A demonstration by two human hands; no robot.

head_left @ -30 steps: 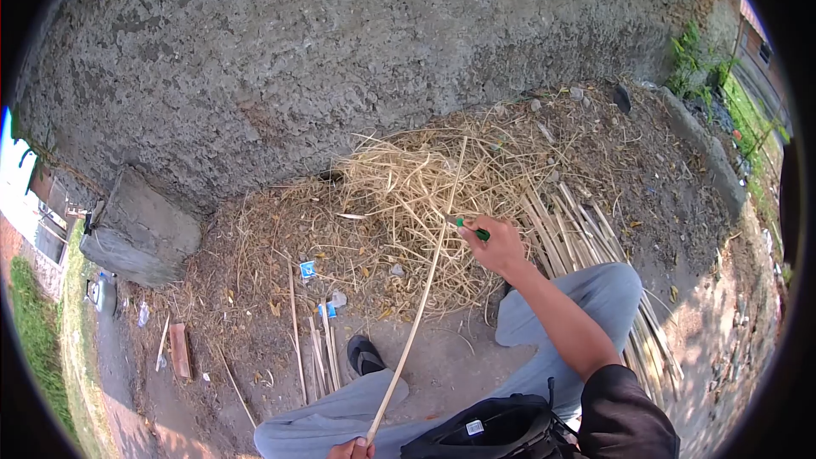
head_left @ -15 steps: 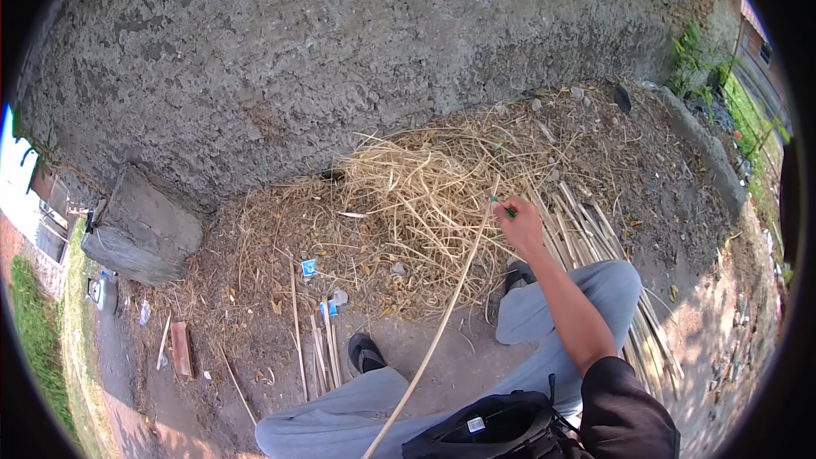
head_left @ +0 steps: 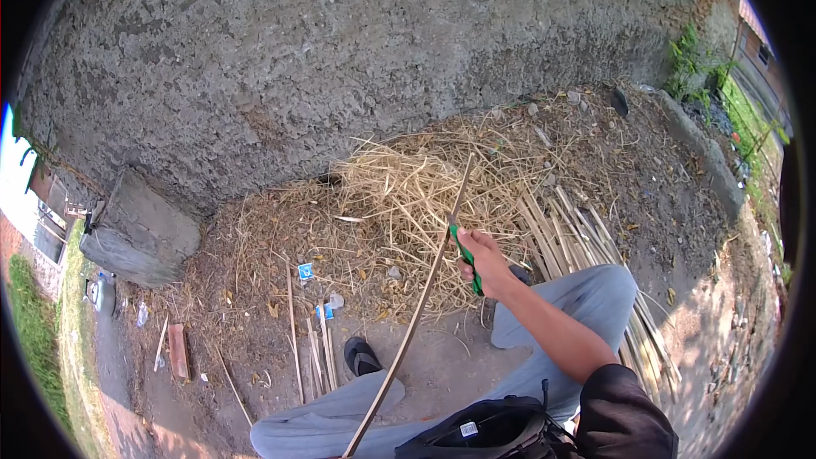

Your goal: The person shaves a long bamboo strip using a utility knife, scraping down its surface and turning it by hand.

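My right hand (head_left: 483, 262) is closed around what looks like a green-handled knife (head_left: 467, 260). The upper end of its handle meets a long, thin bamboo strip (head_left: 414, 323); the blade is too small to make out. From the lower edge of the view, this strip slants up between my legs, and its tip stands over a heap of pale shavings (head_left: 399, 187). My left hand is out of view, as is the strip's lower end.
Long bamboo slats (head_left: 565, 234) lie in a bundle beside my right knee. Shorter strips (head_left: 319, 357) rest near my left foot (head_left: 363, 355). A rough wall (head_left: 340, 59) stands behind the shavings, with a concrete block (head_left: 149, 225) at its left. A black bag (head_left: 501, 425) sits at my lap.
My right hand has come down and to the left along the strip, and more of the green handle shows. The strip has turned, its narrow dark edge now facing me.
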